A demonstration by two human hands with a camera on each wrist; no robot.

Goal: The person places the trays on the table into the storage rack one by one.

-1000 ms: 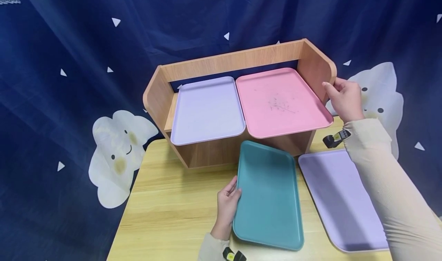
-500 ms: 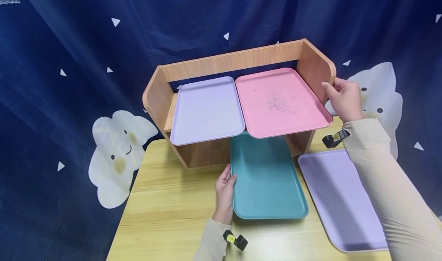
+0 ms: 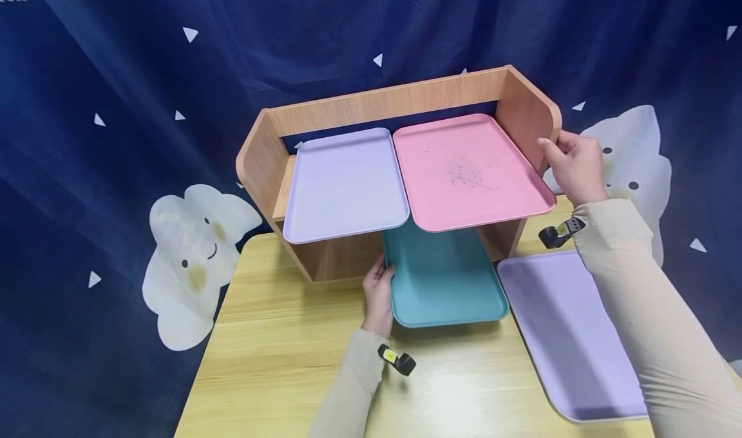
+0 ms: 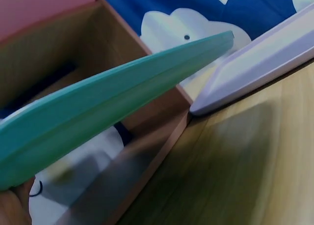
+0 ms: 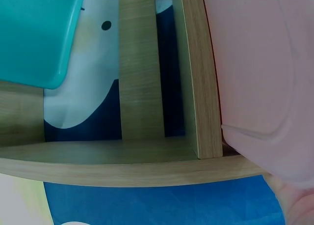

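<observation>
the left hand [image 3: 379, 296] holds the teal tray [image 3: 446, 280] by its left edge, fingers curled round the rim; over there its far end is inside the wooden shelf [image 3: 382, 107], below the pink tray [image 3: 472, 174]. the right hand [image 3: 580, 167] pinches the shelf's right side panel [image 3: 524, 114]. a lavender tray [image 3: 568, 328] lies on the surface [image 3: 278, 348].

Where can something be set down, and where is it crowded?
Bare: the table left of the left sleeve, and between that sleeve, teal tray and low purple tray. Crowded: shelf top, mostly covered by pink tray and upper purple tray.
</observation>
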